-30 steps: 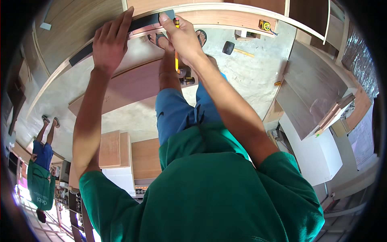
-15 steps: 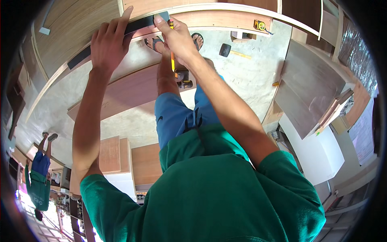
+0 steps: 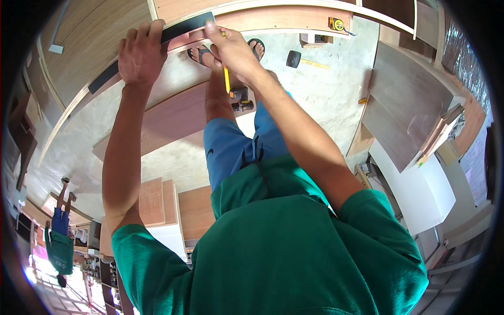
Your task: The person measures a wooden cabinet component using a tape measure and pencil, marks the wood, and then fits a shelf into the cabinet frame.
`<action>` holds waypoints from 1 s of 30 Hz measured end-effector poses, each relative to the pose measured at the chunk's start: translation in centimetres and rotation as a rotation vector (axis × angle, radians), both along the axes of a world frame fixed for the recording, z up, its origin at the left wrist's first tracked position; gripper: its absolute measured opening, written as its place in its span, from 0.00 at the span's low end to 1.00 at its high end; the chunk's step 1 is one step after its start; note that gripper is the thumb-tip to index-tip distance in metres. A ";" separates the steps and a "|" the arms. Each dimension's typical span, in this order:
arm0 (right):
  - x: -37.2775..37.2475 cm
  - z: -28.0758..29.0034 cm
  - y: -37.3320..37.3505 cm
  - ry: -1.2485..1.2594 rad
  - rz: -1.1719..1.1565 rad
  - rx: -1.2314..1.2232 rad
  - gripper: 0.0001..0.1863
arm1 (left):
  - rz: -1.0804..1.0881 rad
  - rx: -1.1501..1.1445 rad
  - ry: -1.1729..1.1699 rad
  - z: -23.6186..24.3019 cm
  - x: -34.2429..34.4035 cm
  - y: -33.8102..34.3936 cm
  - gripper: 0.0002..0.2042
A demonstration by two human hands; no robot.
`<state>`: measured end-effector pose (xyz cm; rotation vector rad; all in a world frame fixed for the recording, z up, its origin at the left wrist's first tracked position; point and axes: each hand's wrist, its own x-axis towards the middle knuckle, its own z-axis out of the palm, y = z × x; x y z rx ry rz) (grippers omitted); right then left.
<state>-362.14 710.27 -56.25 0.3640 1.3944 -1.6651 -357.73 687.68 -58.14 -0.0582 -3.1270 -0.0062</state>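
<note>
- Far left, a co-worker [image 3: 59, 247] stands well apart, so that side should leave the left elbow free to swing.
- The strip [image 3: 185, 28], dark and narrow, lies along the near edge of the wooden frame [image 3: 283, 21]. Its left end juts past the left hand, with no fingers on it. Whether that end sits flush cannot be told, so it deserves a look for any lift or drift.
- The left hand [image 3: 140, 55] is about midway along the strip, its fingers bent over it in a grasp; where the thumb bears is hidden. Even pressure here, straight onto the edge, would likely serve better than a hard squeeze, which could twist the strip.
- The right hand [image 3: 233, 52] is at the strip's right end, thumb laid on it, the other fingers curled in below, so the end looks pinched. Matching the left hand's pressure should hold the line true.
- The pencil [image 3: 227, 79] is tucked in the right fingers too, pointing back toward the body. It is handy there, but it loosens the pinch a little; a firm thumb makes up for that.
- The drills [image 3: 241, 100] lie low beside the legs; feet are best set clear of them.
- The mallet [image 3: 294, 59] rests on the floor, right of the feet.
- The tape measure [image 3: 336, 24] sits on the frame, within likely reach of the right hand for checking position.
</note>
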 end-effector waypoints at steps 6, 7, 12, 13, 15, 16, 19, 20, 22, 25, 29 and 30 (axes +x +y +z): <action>1.9 -5.3 6.9 0.071 -0.031 0.461 0.53 | -0.001 0.000 0.032 0.0 -0.3 0.8 0.22; 1.8 -5.4 8.0 0.019 -0.039 0.447 0.52 | 0.016 -0.019 0.011 0.1 -0.1 0.7 0.21; 2.2 -5.7 9.6 -0.055 -0.296 0.207 0.39 | 0.007 -0.016 0.021 0.2 -0.1 0.9 0.18; 2.3 -5.4 9.6 -0.077 -0.340 0.192 0.31 | 0.008 -0.020 0.019 0.0 -0.2 0.9 0.18; 2.7 -4.6 9.8 -0.042 -0.318 0.160 0.26 | 0.022 -0.028 0.002 -0.1 -0.2 1.0 0.18; 2.8 -4.4 9.9 -0.023 -0.312 0.149 0.24 | 0.035 -0.032 -0.012 -0.1 -0.3 1.1 0.19; 3.6 -6.5 10.5 0.054 -0.167 0.181 0.15 | 0.038 -0.031 -0.049 0.0 -0.6 1.5 0.18; 3.8 -7.3 10.6 0.084 -0.104 0.210 0.14 | 0.031 -0.026 -0.059 0.0 -0.7 1.5 0.18; 3.8 -8.6 9.7 0.177 0.023 0.370 0.13 | 0.037 -0.037 0.005 0.0 -0.6 1.9 0.18; 3.1 -9.4 8.6 0.162 0.065 0.382 0.22 | 0.037 -0.080 0.016 -0.5 -0.2 1.9 0.18; 1.8 -14.8 7.6 0.413 0.309 0.708 0.22 | 0.044 -0.114 0.001 -0.4 -0.7 2.8 0.19; 1.1 -16.9 8.3 0.424 0.306 0.728 0.22 | 0.024 -0.098 0.008 -0.7 -1.4 3.6 0.19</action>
